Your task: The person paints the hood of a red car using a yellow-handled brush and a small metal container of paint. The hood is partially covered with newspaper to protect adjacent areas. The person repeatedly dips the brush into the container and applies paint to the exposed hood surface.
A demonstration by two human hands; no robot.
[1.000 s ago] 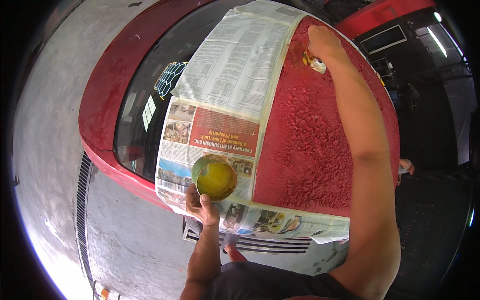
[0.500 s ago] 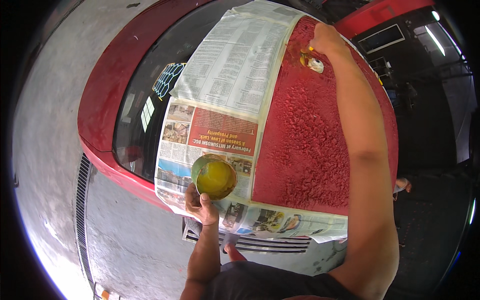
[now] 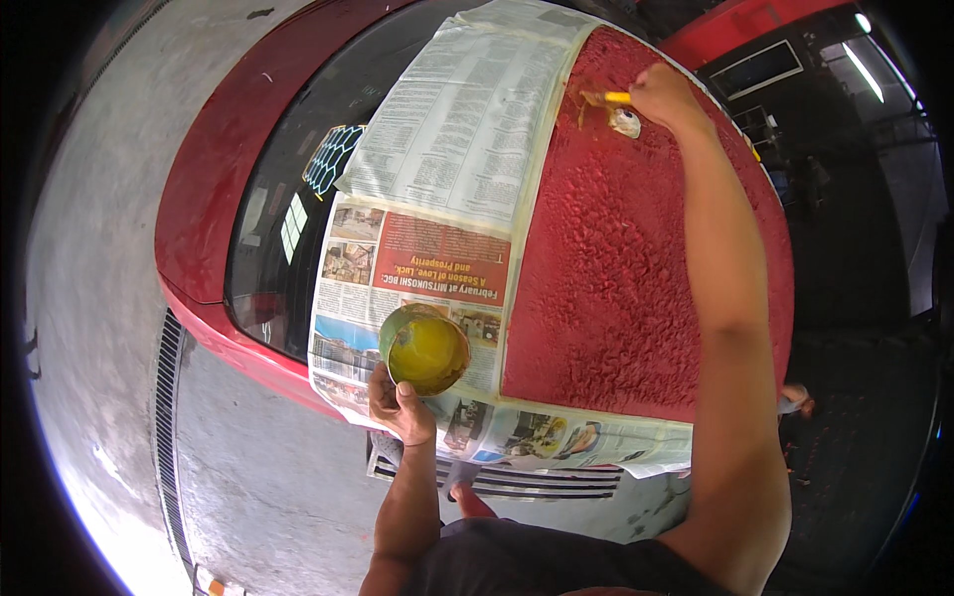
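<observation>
A can with yellowish liquid inside is gripped by my left hand, fingers on its outer side and thumb at the rim. It is held above the newspaper covering part of the car roof. My right arm reaches to the far end of the red roof panel, whose paint is wrinkled and blistered. There my right hand is closed round the yellow handle of a paintbrush. The bristles lie at the panel's surface, near the taped edge. Close by is a bare pale patch with a dark spot.
Beyond the newspaper is the dark rear window with reflected lights, then the red trunk. A drain grate runs in the floor by my feet, and another grate lies to the left. Another person's foot shows at the right.
My right hand has shifted slightly toward me and turned, so the brush now lies pointing left with its handle in plain sight. The left hand and can are nearly unmoved.
</observation>
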